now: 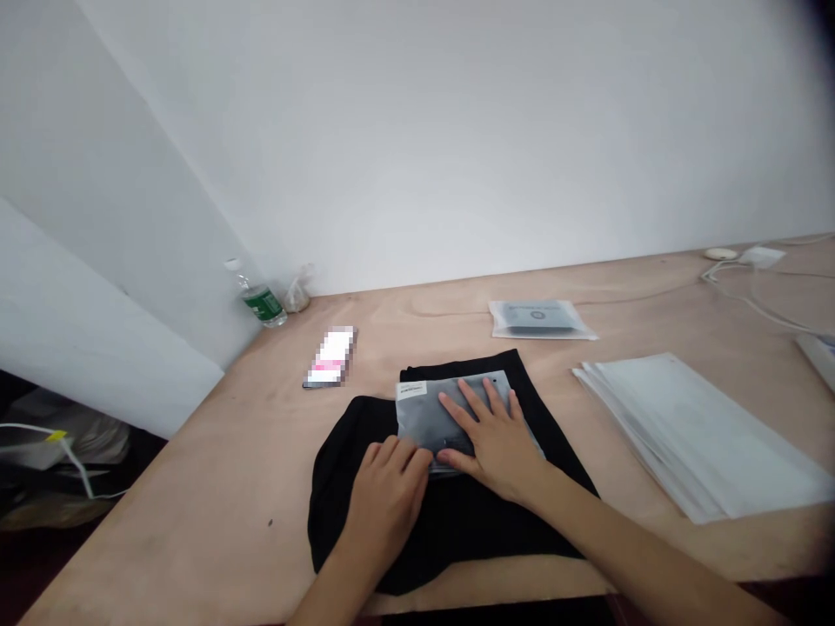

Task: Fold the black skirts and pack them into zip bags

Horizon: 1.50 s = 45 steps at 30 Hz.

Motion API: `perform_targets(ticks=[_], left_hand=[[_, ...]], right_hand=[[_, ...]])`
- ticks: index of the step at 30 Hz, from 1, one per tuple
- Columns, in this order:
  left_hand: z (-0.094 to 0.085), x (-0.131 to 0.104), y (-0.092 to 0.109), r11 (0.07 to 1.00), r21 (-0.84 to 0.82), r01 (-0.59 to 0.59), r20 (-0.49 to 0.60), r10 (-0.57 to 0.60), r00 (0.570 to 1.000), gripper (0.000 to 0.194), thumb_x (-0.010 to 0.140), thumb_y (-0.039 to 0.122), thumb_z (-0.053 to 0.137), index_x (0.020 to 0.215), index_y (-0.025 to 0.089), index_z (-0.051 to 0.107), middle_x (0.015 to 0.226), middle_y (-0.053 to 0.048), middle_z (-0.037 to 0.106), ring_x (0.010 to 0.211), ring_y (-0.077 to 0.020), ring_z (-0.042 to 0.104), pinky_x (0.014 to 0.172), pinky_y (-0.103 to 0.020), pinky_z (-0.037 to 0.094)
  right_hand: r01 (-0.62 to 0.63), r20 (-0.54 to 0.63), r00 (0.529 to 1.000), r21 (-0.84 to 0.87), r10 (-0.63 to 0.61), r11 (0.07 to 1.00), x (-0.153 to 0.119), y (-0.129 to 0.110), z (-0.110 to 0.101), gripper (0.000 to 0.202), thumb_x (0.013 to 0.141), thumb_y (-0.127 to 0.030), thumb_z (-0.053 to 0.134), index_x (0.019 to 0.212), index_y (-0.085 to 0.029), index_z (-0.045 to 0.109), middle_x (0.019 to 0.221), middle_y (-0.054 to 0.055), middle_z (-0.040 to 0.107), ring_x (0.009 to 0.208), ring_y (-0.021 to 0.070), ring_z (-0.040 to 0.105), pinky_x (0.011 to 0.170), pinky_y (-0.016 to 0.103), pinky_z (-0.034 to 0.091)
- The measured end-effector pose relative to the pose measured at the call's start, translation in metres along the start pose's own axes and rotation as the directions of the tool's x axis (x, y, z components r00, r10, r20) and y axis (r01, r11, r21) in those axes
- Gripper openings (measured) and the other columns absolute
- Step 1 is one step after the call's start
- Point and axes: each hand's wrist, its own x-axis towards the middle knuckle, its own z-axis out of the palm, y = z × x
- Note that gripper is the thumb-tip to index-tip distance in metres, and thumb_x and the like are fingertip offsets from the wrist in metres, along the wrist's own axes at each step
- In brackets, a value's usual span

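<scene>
A frosted plastic bag (pixel 417 416) with a white label at its upper left corner lies on a spread piece of black cloth (pixel 483 539). Something dark shows through the bag, but I cannot make out what. My right hand (pixel 496 448) rests flat on the bag with its fingers spread. At the bag's near left corner is my left hand (pixel 391 482), its fingers curled and pressed together against the edge. What those fingertips pinch, if anything, is hidden.
Behind the cloth lies another packed frosted bag (pixel 541 320). A stack of larger frosted bags (pixel 704 435) is on the right. A phone (pixel 330 356), a water bottle (pixel 264 303) and a small knotted bag (pixel 298 297) stand at the left. White cables (pixel 737 283) run along the back right.
</scene>
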Motion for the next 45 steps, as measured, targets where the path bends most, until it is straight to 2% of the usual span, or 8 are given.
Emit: perform_targets(ticks=[5, 10, 13, 19, 23, 36, 41, 45], left_hand=[[-0.016, -0.021, -0.023, 0.986, -0.161, 0.042, 0.074, -0.031, 0.997, 0.014, 0.083, 0.018, 0.048, 0.091, 0.022, 0.059, 0.088, -0.003, 0.059, 0.079, -0.0173, 0.052, 0.067, -0.031, 0.039], [-0.014, -0.030, -0.032, 0.986, -0.157, 0.056, -0.026, -0.061, 0.998, 0.017, 0.084, 0.014, 0.047, 0.090, 0.021, 0.061, 0.087, -0.003, 0.062, 0.080, -0.0177, 0.053, 0.069, -0.032, 0.041], [-0.010, -0.028, -0.031, 0.987, -0.156, 0.035, -0.069, -0.047, 0.997, 0.015, 0.084, 0.014, 0.048, 0.087, 0.021, 0.061, 0.084, -0.003, 0.063, 0.078, -0.0173, 0.053, 0.068, -0.031, 0.041], [-0.012, -0.025, -0.029, 0.992, -0.126, 0.003, -0.111, -0.017, 0.994, 0.015, 0.084, 0.012, 0.047, 0.082, 0.020, 0.059, 0.080, -0.002, 0.064, 0.075, -0.0164, 0.053, 0.067, -0.031, 0.040], [-0.013, -0.025, -0.029, 0.995, -0.100, -0.008, -0.134, -0.005, 0.991, 0.017, 0.084, 0.010, 0.045, 0.082, 0.020, 0.059, 0.079, -0.001, 0.066, 0.077, -0.0160, 0.054, 0.072, -0.032, 0.038], [-0.011, -0.023, -0.032, 0.986, -0.164, 0.027, -0.160, -0.053, 0.986, 0.014, 0.083, 0.012, 0.049, 0.079, 0.022, 0.058, 0.081, 0.001, 0.067, 0.089, -0.0183, 0.058, 0.078, -0.035, 0.038], [-0.018, -0.027, -0.034, 0.977, -0.207, 0.058, -0.031, -0.066, 0.997, 0.016, 0.083, 0.012, 0.048, 0.079, 0.024, 0.058, 0.083, 0.002, 0.067, 0.098, -0.0206, 0.057, 0.082, -0.038, 0.041], [-0.036, -0.019, -0.024, 0.954, -0.271, 0.127, 0.040, -0.121, 0.992, 0.021, 0.084, 0.019, 0.048, 0.102, 0.026, 0.056, 0.110, -0.002, 0.062, 0.114, -0.0204, 0.050, 0.091, -0.040, 0.044]], right_hand=[[0.050, -0.074, 0.996, 0.063, -0.046, 0.997, 0.001, 0.002, 0.002, 0.078, 0.072, -0.071, 0.041, 0.138, -0.032, 0.028, 0.147, 0.009, 0.024, 0.132, 0.0413, 0.011, 0.097, 0.068, 0.005], [0.265, -0.143, 0.959, 0.168, -0.243, 0.949, -0.007, -0.015, -0.002, 0.041, 0.085, -0.038, 0.047, 0.125, -0.031, 0.048, 0.137, 0.005, 0.043, 0.129, 0.0299, 0.030, 0.102, 0.060, 0.012], [0.370, -0.207, 0.922, 0.224, -0.327, 0.902, -0.011, -0.032, -0.001, 0.027, 0.084, -0.031, 0.048, 0.109, -0.029, 0.058, 0.123, 0.002, 0.057, 0.123, 0.0246, 0.039, 0.104, 0.053, 0.018], [0.470, -0.279, 0.864, 0.147, -0.419, 0.871, -0.010, -0.059, 0.009, 0.022, 0.087, -0.018, 0.041, 0.098, -0.023, 0.059, 0.113, 0.004, 0.062, 0.108, 0.0212, 0.050, 0.103, 0.049, 0.023], [0.492, -0.257, 0.849, 0.064, -0.463, 0.868, -0.012, -0.055, 0.007, 0.026, 0.089, -0.014, 0.037, 0.097, -0.022, 0.059, 0.117, 0.005, 0.059, 0.109, 0.0223, 0.049, 0.100, 0.049, 0.028], [0.216, -0.283, 0.933, -0.057, -0.223, 0.975, -0.069, 0.049, -0.027, 0.022, 0.083, -0.014, 0.046, 0.087, -0.027, 0.063, 0.115, 0.000, 0.062, 0.114, 0.0222, 0.049, 0.099, 0.047, 0.030], [0.126, -0.228, 0.964, -0.073, -0.139, 0.989, -0.089, 0.061, -0.035, 0.019, 0.079, -0.015, 0.049, 0.085, -0.028, 0.062, 0.114, 0.001, 0.062, 0.108, 0.0232, 0.054, 0.096, 0.050, 0.034], [0.054, -0.179, 0.983, 0.063, -0.042, 0.997, -0.091, 0.052, -0.041, 0.029, 0.075, -0.023, 0.053, 0.103, -0.029, 0.060, 0.124, 0.004, 0.055, 0.106, 0.0254, 0.055, 0.091, 0.049, 0.041]])
